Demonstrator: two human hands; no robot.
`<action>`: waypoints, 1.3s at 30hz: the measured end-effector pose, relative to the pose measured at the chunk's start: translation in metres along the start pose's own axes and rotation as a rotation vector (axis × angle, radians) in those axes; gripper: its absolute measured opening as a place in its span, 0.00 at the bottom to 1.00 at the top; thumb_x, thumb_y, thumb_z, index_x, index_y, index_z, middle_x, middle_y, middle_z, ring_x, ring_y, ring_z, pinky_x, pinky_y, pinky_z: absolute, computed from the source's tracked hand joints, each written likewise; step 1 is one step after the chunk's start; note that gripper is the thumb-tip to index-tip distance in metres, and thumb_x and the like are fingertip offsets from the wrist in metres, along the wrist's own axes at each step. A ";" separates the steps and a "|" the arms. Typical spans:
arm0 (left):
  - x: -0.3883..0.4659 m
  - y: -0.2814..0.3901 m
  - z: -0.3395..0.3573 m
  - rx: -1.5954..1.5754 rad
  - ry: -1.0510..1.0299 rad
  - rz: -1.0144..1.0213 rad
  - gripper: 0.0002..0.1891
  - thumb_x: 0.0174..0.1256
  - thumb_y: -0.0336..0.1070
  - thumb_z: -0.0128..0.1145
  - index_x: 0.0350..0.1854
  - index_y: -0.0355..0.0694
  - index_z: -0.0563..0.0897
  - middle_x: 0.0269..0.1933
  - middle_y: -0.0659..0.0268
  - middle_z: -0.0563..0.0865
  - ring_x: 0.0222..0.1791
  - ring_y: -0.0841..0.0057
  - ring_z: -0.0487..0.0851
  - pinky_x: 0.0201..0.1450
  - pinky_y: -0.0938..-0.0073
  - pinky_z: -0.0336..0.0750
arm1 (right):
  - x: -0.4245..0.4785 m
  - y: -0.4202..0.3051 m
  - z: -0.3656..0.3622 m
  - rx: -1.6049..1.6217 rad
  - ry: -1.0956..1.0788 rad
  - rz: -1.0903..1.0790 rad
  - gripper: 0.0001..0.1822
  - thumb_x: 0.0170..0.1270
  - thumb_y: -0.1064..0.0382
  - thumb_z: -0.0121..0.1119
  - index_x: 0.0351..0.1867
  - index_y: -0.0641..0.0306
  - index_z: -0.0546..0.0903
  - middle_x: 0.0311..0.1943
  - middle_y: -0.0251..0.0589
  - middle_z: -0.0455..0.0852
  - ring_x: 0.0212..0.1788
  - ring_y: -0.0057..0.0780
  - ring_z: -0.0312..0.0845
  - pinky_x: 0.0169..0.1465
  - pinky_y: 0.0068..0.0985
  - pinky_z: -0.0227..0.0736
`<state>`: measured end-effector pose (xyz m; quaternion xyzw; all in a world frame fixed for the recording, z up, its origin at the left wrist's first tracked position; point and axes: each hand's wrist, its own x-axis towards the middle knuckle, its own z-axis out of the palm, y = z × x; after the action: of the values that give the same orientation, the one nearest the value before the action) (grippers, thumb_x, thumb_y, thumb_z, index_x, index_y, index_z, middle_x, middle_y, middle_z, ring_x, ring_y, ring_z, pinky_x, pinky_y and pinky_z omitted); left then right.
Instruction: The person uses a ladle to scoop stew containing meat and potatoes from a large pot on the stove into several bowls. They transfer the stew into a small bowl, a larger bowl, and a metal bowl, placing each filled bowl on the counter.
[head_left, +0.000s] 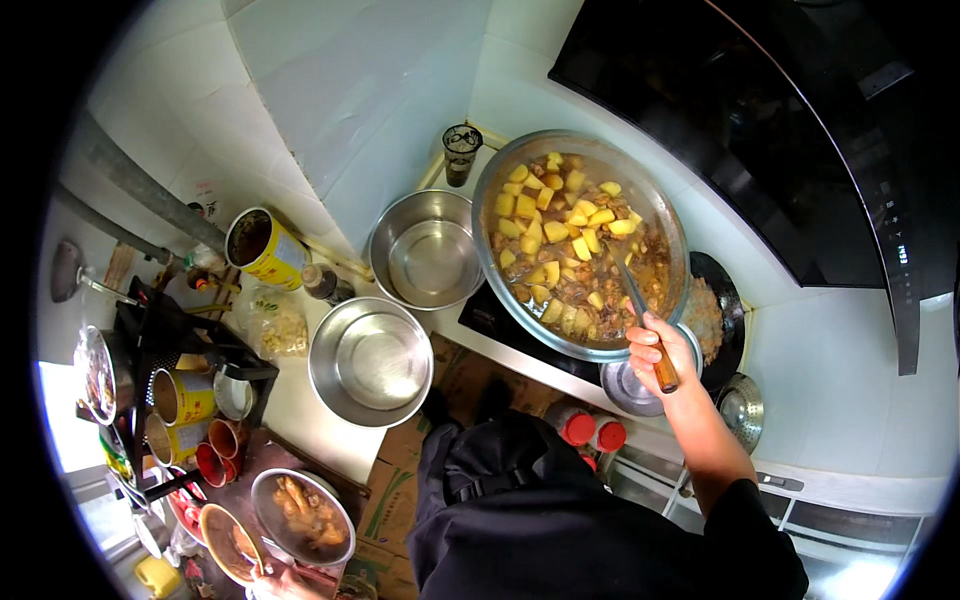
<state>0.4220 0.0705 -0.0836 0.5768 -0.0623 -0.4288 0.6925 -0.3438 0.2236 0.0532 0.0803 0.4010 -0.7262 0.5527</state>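
Observation:
My right hand (660, 352) is closed around the wooden handle of a metal cooking utensil (632, 289), whose far end is sunk in stew. Yellow potato chunks (556, 230) and brown pieces that look like meat lie in its broth, inside a wide metal basin (491, 281). The basin stands over a black cooktop (487, 315). At the lower left, my left hand (279, 583) is partly cut off by the picture's edge. Its fingers are at the rim of a tan bowl (212, 525); their grip is unclear. Beside that bowl sits a metal bowl (341, 551) of browned food.
Two deep steel pots (371, 364) (427, 247) stand left of the basin. A black wok (731, 300) with food lies behind it, under the range hood (720, 112). A dark bottle (328, 283), yellow cans (279, 255) and a black rack (259, 371) crowd the left. Red-lidded jars (578, 429) stand below the counter.

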 end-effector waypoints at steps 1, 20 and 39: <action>-0.010 0.001 0.004 -0.024 -0.035 -0.009 0.32 0.69 0.51 0.55 0.73 0.40 0.69 0.70 0.58 0.75 0.68 0.61 0.75 0.69 0.54 0.72 | 0.001 -0.001 0.000 -0.017 0.002 -0.002 0.16 0.81 0.58 0.48 0.62 0.58 0.75 0.24 0.24 0.71 0.18 0.14 0.66 0.22 0.18 0.65; -0.207 -0.076 0.224 -0.133 -0.482 -0.385 0.35 0.68 0.51 0.57 0.76 0.43 0.66 0.73 0.61 0.73 0.71 0.60 0.73 0.70 0.51 0.72 | 0.022 -0.034 -0.043 -0.900 0.388 -0.276 0.23 0.78 0.52 0.56 0.68 0.53 0.71 0.22 0.29 0.75 0.15 0.17 0.68 0.18 0.20 0.65; -0.255 -0.117 0.239 0.020 -0.575 -0.440 0.40 0.68 0.56 0.56 0.76 0.37 0.63 0.74 0.55 0.70 0.71 0.57 0.71 0.74 0.52 0.67 | 0.089 -0.119 -0.028 -2.034 0.332 -0.441 0.33 0.71 0.51 0.62 0.75 0.46 0.67 0.37 0.58 0.88 0.38 0.58 0.85 0.43 0.46 0.77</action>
<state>0.0633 0.0661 -0.0014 0.4390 -0.1331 -0.7118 0.5319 -0.4898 0.1848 0.0430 -0.3976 0.8976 -0.1119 0.1536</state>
